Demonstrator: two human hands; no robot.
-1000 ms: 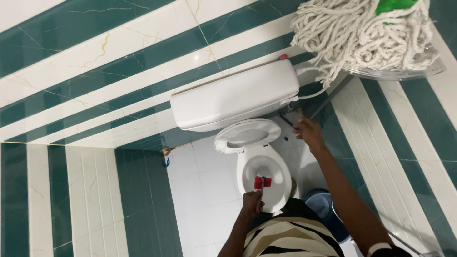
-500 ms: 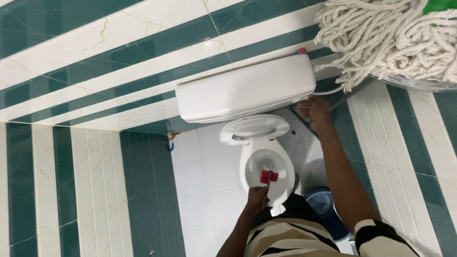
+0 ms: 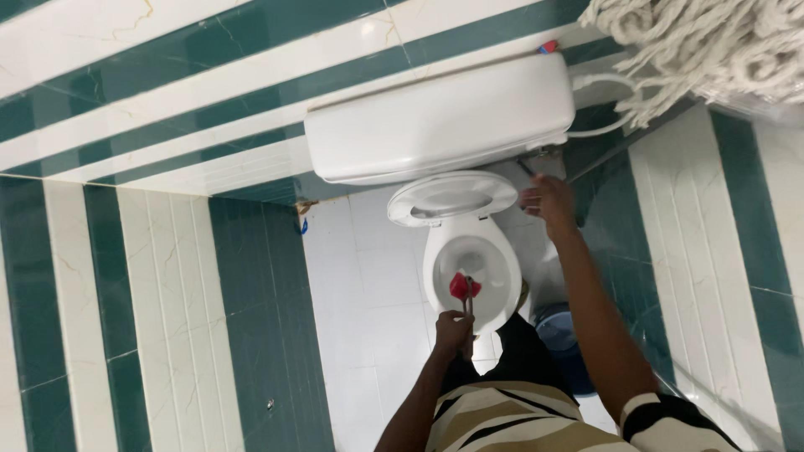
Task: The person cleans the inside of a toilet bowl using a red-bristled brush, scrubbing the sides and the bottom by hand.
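My left hand at lower centre, fingers wrapped round the toilet brush, red head inside the toilet bowl, my right hand below the cistern, fingers seemingly loose, grip unclear

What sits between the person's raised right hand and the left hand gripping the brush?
In the head view, the toilet bowl's white rim and right side lie between the right hand and the left hand, which holds the red toilet brush.
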